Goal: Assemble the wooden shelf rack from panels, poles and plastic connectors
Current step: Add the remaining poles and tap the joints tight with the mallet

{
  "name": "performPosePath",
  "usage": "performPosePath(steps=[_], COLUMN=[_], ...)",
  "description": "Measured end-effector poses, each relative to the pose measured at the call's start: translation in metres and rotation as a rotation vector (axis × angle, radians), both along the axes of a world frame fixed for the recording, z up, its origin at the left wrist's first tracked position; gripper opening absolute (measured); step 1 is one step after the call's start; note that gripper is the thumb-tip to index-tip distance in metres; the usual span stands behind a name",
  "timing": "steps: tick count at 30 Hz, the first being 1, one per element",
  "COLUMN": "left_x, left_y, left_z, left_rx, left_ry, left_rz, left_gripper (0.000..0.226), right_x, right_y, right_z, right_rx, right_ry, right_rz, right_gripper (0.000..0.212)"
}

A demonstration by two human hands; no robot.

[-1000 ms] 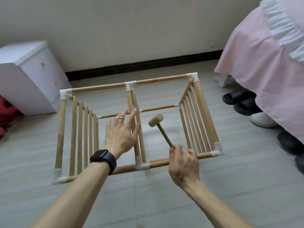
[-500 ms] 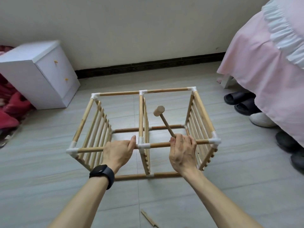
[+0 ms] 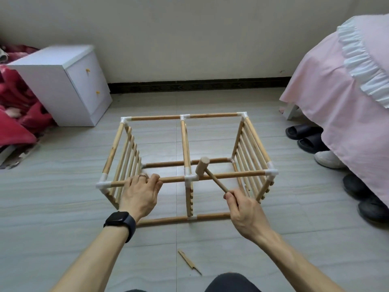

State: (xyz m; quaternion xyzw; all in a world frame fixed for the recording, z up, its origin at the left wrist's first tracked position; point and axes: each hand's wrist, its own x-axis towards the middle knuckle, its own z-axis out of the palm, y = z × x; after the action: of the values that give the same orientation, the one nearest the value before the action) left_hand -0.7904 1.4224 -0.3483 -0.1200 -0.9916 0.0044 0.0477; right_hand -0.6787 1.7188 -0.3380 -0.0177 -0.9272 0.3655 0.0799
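Left hand [image 3: 140, 192], smartwatch [image 3: 119, 223] on its wrist, curls its fingers over the near top pole [image 3: 172, 179] of the wooden shelf rack [image 3: 185, 163]. Right hand [image 3: 245, 211] grasps the handle of a wooden mallet [image 3: 207, 172], whose head is just beside the middle white connector [image 3: 190, 178]; contact is unclear. The rack stands on the tiled floor [image 3: 63, 207] between a white nightstand [image 3: 63, 85] and a pink-covered bed [image 3: 336, 91].

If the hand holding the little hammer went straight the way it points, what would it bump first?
Probably the near top pole, close to the white middle connector: the right hand and its mallet aim there. Depth is hard to judge.
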Motion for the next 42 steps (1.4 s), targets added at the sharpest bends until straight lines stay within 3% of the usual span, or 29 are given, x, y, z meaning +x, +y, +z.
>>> performPosePath(steps=[5,9,13,17,20,24,28,32,36,42], left_x=[0.000,0.000,-0.001,-0.002,-0.002,-0.003,-0.002,0.000,0.001,0.002], left_y=[0.007,0.007,0.007,0.007,0.007,0.007,0.008,0.008,0.010,0.013], left_z=[0.009,0.007,0.004,0.001,0.000,0.000,0.003,0.006,0.010,0.018], left_rx=[-0.026,-0.013,-0.010,-0.001,-0.003,0.008,0.001,-0.011,-0.034,-0.072], left_ry=[-0.057,-0.055,-0.067,-0.063,-0.066,-0.065,-0.086,-0.098,-0.123,-0.148], left_rz=[0.032,0.044,0.041,0.041,0.039,0.037,0.038,0.041,0.053,0.032], left_gripper=[0.033,0.034,0.034,0.035,0.036,0.037,0.036,0.036,0.036,0.039], right_x=[-0.006,-0.012,-0.017,-0.018,-0.014,-0.006,-0.003,-0.001,-0.001,0.011], right_y=[-0.014,-0.023,-0.024,-0.025,-0.029,-0.032,-0.029,-0.029,-0.029,-0.017], right_z=[0.025,0.040,0.037,0.039,0.033,0.027,0.022,0.024,0.021,0.024], right_rx=[0.149,0.135,0.406,0.194,0.410,0.228,0.432,0.251,0.411,0.154], right_ry=[0.038,0.202,-0.023,0.166,0.011,0.176,0.011,0.209,-0.024,0.065], right_rz=[0.075,0.053,0.120,0.062,0.100,0.041,0.045,-0.018,0.072,-0.017], right_gripper=[0.022,0.026,0.023,0.021,0.023,0.028,0.023,0.027,0.026,0.022])
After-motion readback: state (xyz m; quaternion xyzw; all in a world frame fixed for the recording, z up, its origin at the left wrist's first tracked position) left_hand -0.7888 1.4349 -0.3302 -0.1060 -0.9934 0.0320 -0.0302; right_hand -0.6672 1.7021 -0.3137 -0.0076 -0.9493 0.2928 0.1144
